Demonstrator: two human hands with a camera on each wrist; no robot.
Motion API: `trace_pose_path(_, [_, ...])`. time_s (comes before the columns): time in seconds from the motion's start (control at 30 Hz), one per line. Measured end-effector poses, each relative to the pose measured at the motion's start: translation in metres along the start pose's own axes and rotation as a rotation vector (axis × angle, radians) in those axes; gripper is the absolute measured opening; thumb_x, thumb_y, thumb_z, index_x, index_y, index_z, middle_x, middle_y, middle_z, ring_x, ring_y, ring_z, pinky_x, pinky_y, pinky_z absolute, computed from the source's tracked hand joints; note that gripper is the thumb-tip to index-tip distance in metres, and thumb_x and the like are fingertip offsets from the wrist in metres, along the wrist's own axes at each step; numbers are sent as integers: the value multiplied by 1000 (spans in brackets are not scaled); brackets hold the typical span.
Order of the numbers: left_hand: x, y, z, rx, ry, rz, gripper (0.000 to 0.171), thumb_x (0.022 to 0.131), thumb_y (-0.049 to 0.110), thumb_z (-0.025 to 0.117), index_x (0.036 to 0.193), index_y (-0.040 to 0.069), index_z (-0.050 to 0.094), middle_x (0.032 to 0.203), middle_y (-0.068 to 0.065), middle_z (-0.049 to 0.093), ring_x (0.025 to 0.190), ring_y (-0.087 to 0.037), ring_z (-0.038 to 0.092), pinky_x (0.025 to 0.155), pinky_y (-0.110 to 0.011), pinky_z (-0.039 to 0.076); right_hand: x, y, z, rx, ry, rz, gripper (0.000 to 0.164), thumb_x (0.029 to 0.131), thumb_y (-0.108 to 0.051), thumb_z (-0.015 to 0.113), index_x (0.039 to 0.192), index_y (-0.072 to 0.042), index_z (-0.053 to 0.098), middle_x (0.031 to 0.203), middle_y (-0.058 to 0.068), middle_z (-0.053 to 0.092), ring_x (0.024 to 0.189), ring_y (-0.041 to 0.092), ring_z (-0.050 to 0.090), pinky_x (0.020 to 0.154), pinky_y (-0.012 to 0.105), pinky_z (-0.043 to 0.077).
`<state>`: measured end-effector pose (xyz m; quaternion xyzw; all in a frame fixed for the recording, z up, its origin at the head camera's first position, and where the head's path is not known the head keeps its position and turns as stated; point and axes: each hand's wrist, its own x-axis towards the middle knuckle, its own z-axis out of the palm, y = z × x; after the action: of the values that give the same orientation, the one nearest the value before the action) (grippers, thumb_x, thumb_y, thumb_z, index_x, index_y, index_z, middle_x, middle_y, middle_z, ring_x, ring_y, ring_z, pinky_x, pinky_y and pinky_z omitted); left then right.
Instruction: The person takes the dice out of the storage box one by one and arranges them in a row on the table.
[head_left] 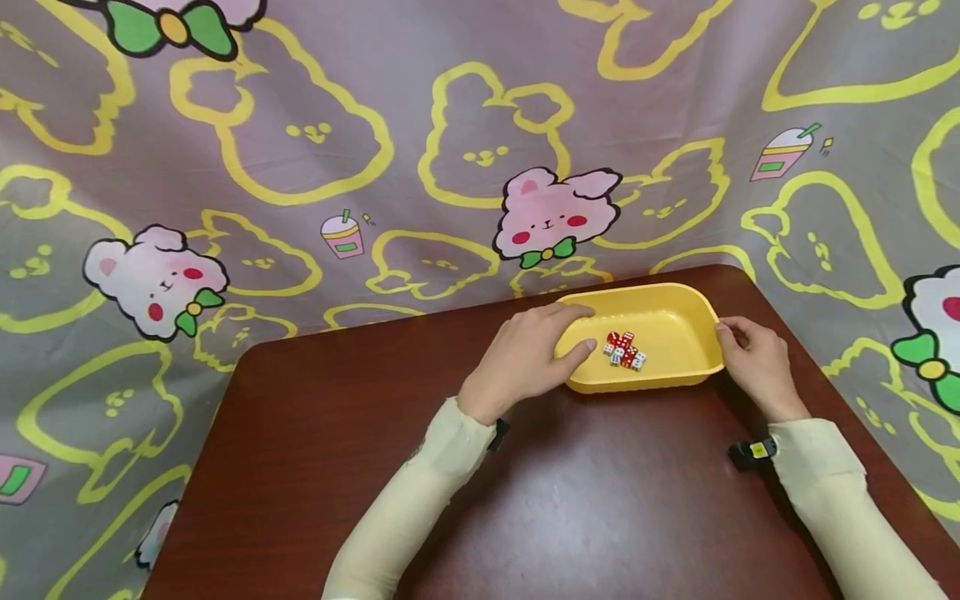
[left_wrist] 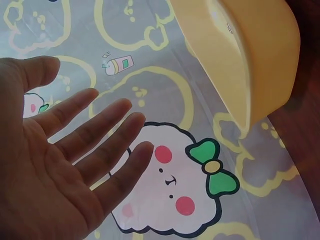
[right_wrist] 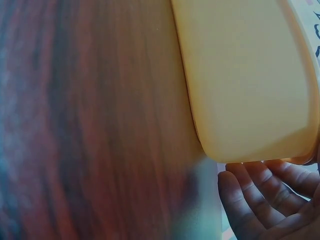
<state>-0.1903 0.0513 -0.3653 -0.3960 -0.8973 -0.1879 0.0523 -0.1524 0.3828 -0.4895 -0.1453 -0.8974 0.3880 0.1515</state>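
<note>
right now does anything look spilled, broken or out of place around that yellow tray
Nothing stands out. The red and white dice sit bunched inside the yellow tray, a little left of its middle; none are seen spilled, and the tray shows no visible crack or dent.

Both arms reach out in front: the left arm (head_left: 397,521) slants to the right, and the right arm (head_left: 843,492) slants to the left. The left hand (head_left: 525,354) is loose — long fingers (left_wrist: 100,121) spread, thumb (left_wrist: 42,70) apart. The right hand (head_left: 765,367) pinches — fingers bent, thumb by them.
</note>
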Motion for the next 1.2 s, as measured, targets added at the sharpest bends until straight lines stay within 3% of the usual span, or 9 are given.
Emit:
trace_pose_path(0.4, [21,0,10,16,-125,-12,44,93,46,56,131,23,59,129,6,63,113,-11,60,95,-32,51,-6,0,-2,-34,-38,15,48,99,-41,45,120,-1,63,111,25,68,69,-17,44,59,11,40])
trace_pose_path(0.9, [50,2,19,73,-174,1,40,93,45,56,126,22,63,121,8,67,105,-10,62,92,-31,50,0,-5,-5,-28,-42,-46,44,99,-35,47,118,1,64,107,26,69,66,-19,45,57,11,40])
trace_pose_path(1.2, [72,8,27,72,-262,-17,41,94,47,56,127,23,62,121,7,67,99,-9,62,91,-29,50,-1,-5,-8,-33,-57,-35,46,99,-37,46,119,1,63,110,26,68,68,-17,46,56,11,42])
